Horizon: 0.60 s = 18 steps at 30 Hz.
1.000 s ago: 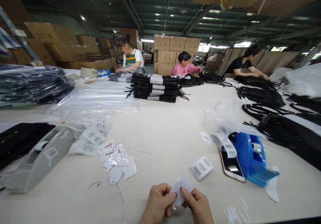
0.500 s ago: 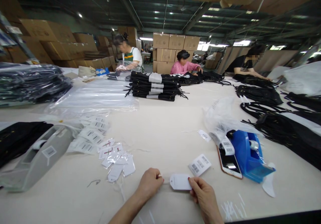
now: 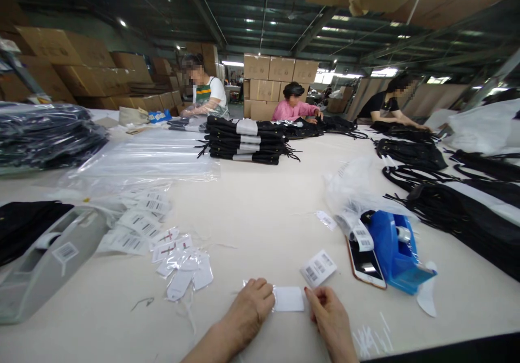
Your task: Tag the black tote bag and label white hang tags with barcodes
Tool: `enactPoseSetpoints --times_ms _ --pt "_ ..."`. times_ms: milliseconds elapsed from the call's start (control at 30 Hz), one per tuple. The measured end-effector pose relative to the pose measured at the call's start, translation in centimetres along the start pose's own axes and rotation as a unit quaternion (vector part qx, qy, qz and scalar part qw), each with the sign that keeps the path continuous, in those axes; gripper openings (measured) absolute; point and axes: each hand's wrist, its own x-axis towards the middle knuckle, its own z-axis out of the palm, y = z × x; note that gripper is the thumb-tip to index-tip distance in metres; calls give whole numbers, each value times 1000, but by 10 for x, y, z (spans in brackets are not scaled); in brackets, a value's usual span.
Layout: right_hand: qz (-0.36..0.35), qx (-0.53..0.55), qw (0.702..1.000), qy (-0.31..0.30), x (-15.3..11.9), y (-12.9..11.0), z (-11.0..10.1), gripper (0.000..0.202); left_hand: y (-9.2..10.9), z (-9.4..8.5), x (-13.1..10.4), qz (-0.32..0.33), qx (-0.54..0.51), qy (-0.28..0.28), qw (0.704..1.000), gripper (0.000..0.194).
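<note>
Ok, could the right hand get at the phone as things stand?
Probably yes: the right hand is close by, with bare table between it and the phone's near end. Barcode labels overlap the far end, and the blue tape dispenser stands alongside.

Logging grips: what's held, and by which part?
The left hand covers the white tag at its left end; gripped or pressed, unclear. The right hand is by its right edge.

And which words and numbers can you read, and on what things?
None can be read.
White tag by left hand: none visible.
Sticker card: barcodes, too small.
Paper labels: barcodes, too small.
Labels by phone: too small.
Grey dispenser: label too blurred.
Red-marked tags: too small.
Cartons: print too faint.
Blue packet: too blurred.
</note>
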Motion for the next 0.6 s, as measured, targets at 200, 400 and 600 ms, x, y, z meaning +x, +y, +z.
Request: enactPoseSetpoints --times_ms 200,400,600 --pt "56 121 990 42 26 -6 -13 39 -2 11 -2 -32 -59 10 998 16" --pt "-52 126 990 -28 11 -32 -9 31 14 -20 10 -187 -306 130 924 33" --pt "-127 76 978 -145 -32 -46 -2 29 35 -47 26 -216 -664 95 710 21"
